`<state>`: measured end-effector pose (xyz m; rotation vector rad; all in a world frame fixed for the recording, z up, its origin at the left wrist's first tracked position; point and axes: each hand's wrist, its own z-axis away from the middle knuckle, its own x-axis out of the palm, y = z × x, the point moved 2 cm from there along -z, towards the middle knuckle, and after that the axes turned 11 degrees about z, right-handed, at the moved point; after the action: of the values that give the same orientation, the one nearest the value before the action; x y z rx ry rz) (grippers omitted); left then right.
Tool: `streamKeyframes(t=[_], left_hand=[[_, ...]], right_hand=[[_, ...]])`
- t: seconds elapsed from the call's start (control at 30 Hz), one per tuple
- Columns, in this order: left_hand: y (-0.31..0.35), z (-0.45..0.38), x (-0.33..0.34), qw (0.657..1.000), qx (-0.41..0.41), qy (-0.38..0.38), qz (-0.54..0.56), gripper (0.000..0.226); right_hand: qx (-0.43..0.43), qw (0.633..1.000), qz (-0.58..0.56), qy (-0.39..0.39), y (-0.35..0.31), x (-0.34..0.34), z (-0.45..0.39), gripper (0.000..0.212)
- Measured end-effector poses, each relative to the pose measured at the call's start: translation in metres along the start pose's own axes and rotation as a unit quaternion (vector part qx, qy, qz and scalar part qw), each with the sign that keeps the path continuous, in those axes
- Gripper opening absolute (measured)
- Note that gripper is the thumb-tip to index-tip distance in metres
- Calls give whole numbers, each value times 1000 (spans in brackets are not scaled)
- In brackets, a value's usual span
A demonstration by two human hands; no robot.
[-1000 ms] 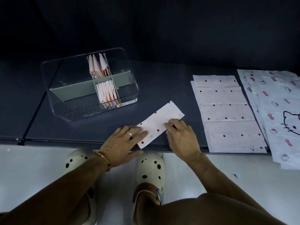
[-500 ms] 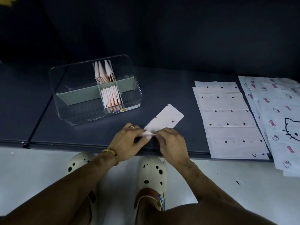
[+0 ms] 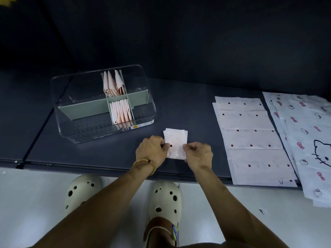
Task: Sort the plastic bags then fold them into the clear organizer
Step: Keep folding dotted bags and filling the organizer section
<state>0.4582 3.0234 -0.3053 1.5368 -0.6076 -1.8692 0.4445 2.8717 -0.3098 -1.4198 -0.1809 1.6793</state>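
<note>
A white plastic bag with red dots (image 3: 175, 142) lies folded into a small square on the dark table (image 3: 188, 108), just right of the clear organizer (image 3: 80, 126). My left hand (image 3: 151, 149) pinches its left edge and my right hand (image 3: 198, 154) pinches its right edge. Inside the organizer, folded bags (image 3: 120, 113) stand packed in the front middle compartment, and more folded bags (image 3: 112, 84) stand in the compartment behind it.
A pile of flat dotted bags (image 3: 250, 138) lies on the table to the right. Beside it at the far right is a pile of cat-print bags (image 3: 308, 133). The table's front edge runs just below my wrists. My feet in cream clogs stand on the white floor.
The long dotted strip has been folded up from its near end into a small square. Both hands went from pressing it flat to pinching its side edges.
</note>
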Motion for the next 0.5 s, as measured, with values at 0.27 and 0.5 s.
streamKeyframes(t=[0.27,0.5], left_hand=[[4,-8,4,975,125,49,-175,32],[0,-12,17,928,276,-99,-229,39]], right_hand=[[-17,1000,2,-5,3,-1,-6,6],[-124,982,129,68,-2,-12,-13,13]])
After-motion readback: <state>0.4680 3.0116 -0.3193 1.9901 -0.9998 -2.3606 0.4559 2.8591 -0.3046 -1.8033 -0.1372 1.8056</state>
